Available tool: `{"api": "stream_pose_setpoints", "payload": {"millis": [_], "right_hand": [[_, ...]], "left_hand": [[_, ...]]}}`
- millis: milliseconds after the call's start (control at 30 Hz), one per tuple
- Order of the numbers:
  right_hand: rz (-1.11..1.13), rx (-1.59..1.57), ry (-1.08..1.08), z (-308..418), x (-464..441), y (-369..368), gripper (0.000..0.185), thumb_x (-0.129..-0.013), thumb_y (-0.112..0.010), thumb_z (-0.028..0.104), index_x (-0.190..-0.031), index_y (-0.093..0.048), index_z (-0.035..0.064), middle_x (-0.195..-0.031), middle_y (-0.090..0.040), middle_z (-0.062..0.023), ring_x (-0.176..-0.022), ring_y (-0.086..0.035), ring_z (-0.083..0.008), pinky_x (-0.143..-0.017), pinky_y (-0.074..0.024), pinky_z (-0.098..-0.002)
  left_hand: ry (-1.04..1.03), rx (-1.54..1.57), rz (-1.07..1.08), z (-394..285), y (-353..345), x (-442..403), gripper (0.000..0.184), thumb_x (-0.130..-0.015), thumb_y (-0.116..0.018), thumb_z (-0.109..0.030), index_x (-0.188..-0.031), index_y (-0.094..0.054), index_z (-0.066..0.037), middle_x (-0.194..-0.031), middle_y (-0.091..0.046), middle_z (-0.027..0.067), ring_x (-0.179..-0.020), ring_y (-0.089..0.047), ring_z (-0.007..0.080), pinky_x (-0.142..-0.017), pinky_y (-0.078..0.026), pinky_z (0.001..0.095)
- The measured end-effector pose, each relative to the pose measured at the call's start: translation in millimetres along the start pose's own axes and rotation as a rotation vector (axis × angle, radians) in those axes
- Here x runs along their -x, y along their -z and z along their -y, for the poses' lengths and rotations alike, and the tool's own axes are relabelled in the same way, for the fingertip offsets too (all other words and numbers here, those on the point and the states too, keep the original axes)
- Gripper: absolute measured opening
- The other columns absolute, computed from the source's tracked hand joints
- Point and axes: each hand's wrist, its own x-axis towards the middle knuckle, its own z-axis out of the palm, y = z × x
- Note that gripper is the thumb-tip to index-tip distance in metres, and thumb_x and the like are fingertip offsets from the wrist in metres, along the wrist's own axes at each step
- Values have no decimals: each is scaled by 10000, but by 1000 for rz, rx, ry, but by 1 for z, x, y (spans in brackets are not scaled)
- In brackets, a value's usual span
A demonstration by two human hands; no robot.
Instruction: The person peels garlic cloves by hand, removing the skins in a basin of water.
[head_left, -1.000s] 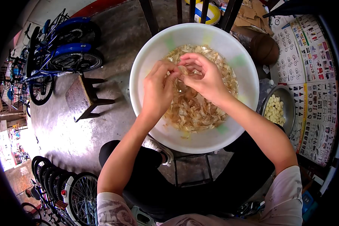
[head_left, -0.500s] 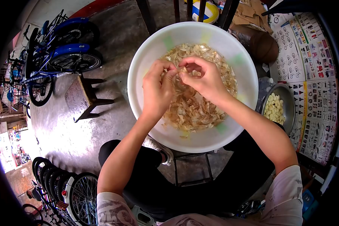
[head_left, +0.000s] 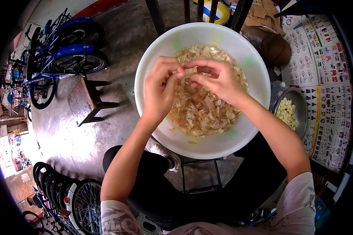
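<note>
A large white basin (head_left: 153, 51) holds water with many papery, tan garlic skins (head_left: 208, 113) afloat. Over its middle, my left hand (head_left: 161, 84) pinches a pale bit of skin (head_left: 190, 72) between thumb and fingers. Close beside it on the right, my right hand (head_left: 215, 78) has its thumb and fingers closed around the same small piece; whether a clove is inside is hidden. To the right of the basin, a metal bowl (head_left: 301, 117) contains peeled garlic cloves (head_left: 286, 112).
A wooden stool (head_left: 82, 100) stands on the floor at left, with bicycles (head_left: 76, 58) beyond it. Dark bars (head_left: 155, 17) rise behind the basin. A printed sheet (head_left: 329, 90) lies at right, near a brown ball (head_left: 275, 49). My knees are below the basin.
My left hand has shifted slightly left and its fingers have moved a little apart from my right hand's. More of the pale skin shows between them.
</note>
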Motion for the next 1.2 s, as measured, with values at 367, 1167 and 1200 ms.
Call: {"api": "stream_pose_setpoints", "payload": {"millis": [367,1167,1200], "right_hand": [[-52,59,113,2,1,3,262,-865,-641,-65,-1121,-667,-17,-1168,-637,-92,-997,-659,-154,-830,-572,-276],[-38,612,507,9,4,-5,114,-824,-725,43,-926,-683,14,-865,-684,-95,-771,-707,-227,-648,-552,-323],[-48,550,430,10,5,-7,110,-826,-722,31,-929,-690,15,-878,-686,-91,-786,-711,-221,-656,-563,-313]], "left_hand": [[-399,-279,202,-9,22,-9,78,-761,-761,-38,-816,-706,-39,-956,-645,57,-807,-632,184,-641,-498,280],[561,199,348,-7,20,0,379,-859,-762,-136,-1191,-677,28,-1049,-722,125,-958,-659,142,-879,-520,290],[563,199,345,-10,20,-1,379,-859,-762,-136,-1191,-677,28,-1049,-722,125,-958,-659,142,-879,-520,290]]}}
